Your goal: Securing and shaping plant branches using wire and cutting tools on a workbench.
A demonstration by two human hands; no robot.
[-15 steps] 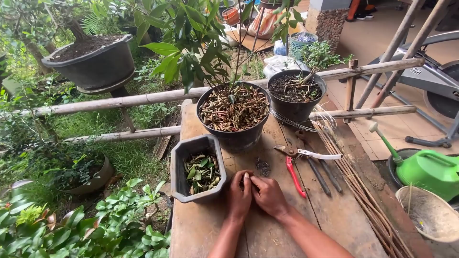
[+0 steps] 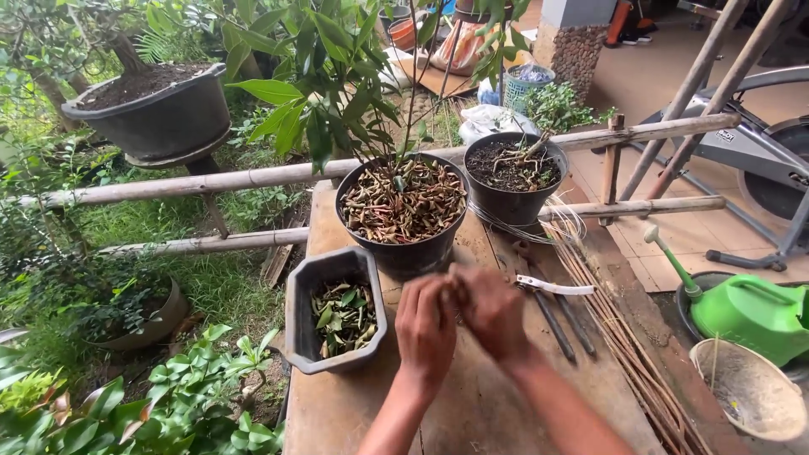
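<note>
Two hands are up off the wooden table [image 2: 472, 404] at once, and that is where the trouble could start. My left hand [image 2: 425, 329] and right hand [image 2: 493, 312] meet in front of the big black pot [image 2: 403, 244] full of dry curled leaves. Both are blurred, fingers curled inward and fingertips pressed close together as if pinching something small between them. What that small thing is I cannot tell; it is hidden behind my knuckles.

Judging from here, a grip this fine could slip, and anything tiny would drop onto the boards or into a gap between them and be hard to find. My left wrist hangs just beside the rectangular grey tray [image 2: 333, 312] of green and brown leaf cuttings, so a careless sweep could knock it toward the table edge, which is near. On the other side, the pruning shears [image 2: 552, 288] lie with their pale blade just beside my right hand, over some dark rods, and I judge a blind reach that way risks a nick. The coil of thin wire [image 2: 552, 221] around the smaller soil pot [image 2: 514, 181] could snag a sleeve or finger too.
</note>
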